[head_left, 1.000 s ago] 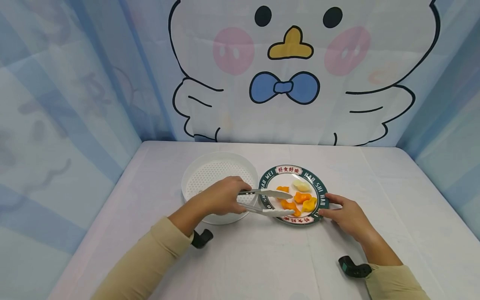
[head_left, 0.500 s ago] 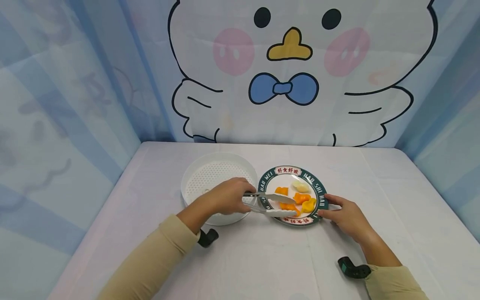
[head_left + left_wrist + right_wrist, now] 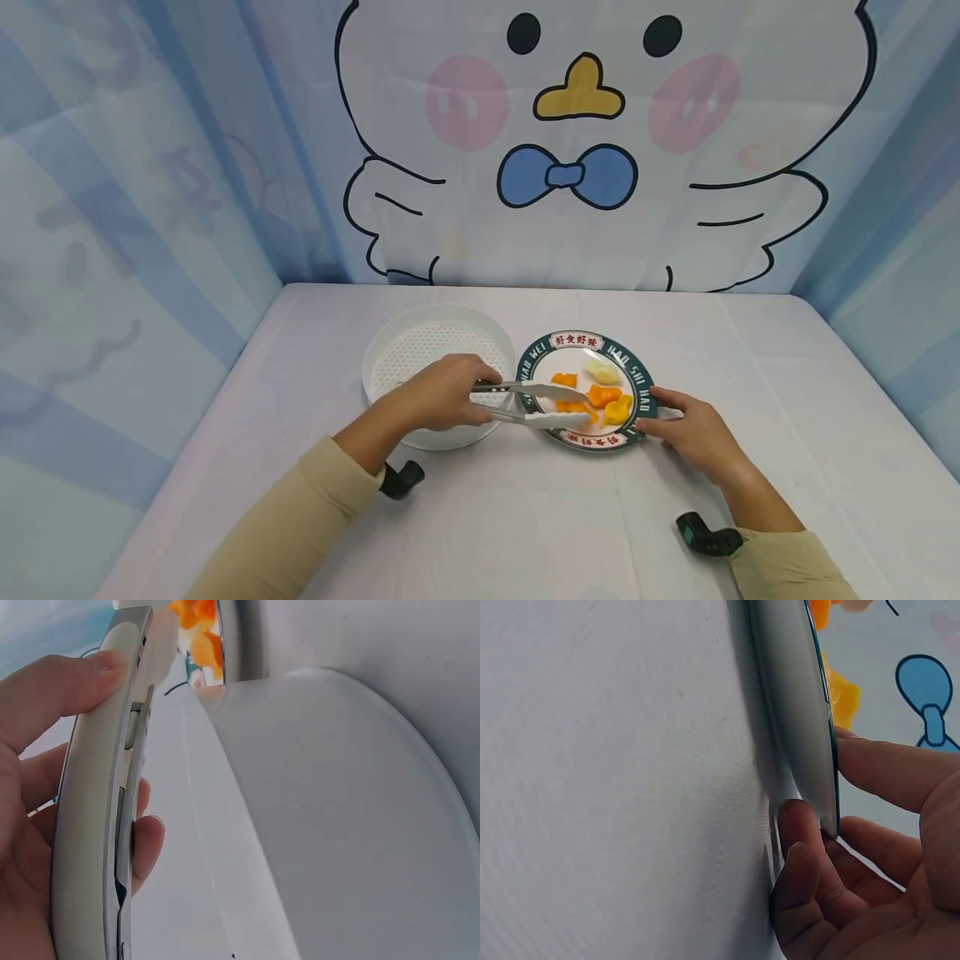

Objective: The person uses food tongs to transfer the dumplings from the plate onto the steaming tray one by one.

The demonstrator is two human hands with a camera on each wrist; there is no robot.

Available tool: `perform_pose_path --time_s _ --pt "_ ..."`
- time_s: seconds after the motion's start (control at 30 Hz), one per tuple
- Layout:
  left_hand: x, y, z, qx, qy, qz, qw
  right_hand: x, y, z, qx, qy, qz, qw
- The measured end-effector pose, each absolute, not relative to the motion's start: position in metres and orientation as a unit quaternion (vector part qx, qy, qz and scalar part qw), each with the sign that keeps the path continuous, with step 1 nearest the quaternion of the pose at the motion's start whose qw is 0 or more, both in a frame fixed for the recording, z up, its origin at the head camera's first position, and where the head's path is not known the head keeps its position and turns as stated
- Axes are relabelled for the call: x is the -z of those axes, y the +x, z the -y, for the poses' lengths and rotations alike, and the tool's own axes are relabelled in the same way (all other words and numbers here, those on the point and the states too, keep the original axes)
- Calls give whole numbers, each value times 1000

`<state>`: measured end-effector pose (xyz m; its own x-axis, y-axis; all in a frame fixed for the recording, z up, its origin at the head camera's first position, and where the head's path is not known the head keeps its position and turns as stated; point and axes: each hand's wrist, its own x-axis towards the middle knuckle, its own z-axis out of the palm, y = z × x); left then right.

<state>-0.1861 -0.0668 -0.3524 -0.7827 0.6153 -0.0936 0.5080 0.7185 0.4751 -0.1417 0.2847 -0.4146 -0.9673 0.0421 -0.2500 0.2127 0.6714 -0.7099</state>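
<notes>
My left hand (image 3: pixel 442 393) grips a pair of metal tongs (image 3: pixel 551 389) with pale handles. In the left wrist view the thumb lies along one tongs handle (image 3: pixel 94 795) while the fingers curl behind. The spread tong ends reach over a green-rimmed plate (image 3: pixel 530 350), around an orange piece (image 3: pixel 572 407) at its near left. Other small orange and yellow pieces (image 3: pixel 618 409) and a pale one (image 3: pixel 602 372) lie on that plate. At its right side, my right hand (image 3: pixel 697 433) pinches the rim, thumb on top and fingers below in the right wrist view.
A round white tray (image 3: pixel 420 321) with a perforated-looking base stands left of the plate, partly behind the left hand. The pale-covered table (image 3: pixel 510 517) meets a printed cartoon curtain (image 3: pixel 465 217) at the back, with curtains on both sides.
The left hand shifted right as the tong ends drew closer together, then moved back left and the ends spread somewhat. The right hand and plate look unmoved.
</notes>
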Motion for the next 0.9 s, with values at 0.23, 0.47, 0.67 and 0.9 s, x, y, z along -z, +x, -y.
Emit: perform_pose_path --time_s 0.23,0.47,0.67,0.9 --pt "346 -185 80 -226 287 -925 103 416 -142 -285 400 70 -908 106" --pt "338 -186 97 -245 257 -929 104 417 -142 -285 398 69 -909 105" --pt "329 -189 119 -266 262 -924 84 416 -142 -284 397 70 -909 104" --pt "325 -191 147 -276 217 -933 83 416 -142 -284 397 75 -909 106"
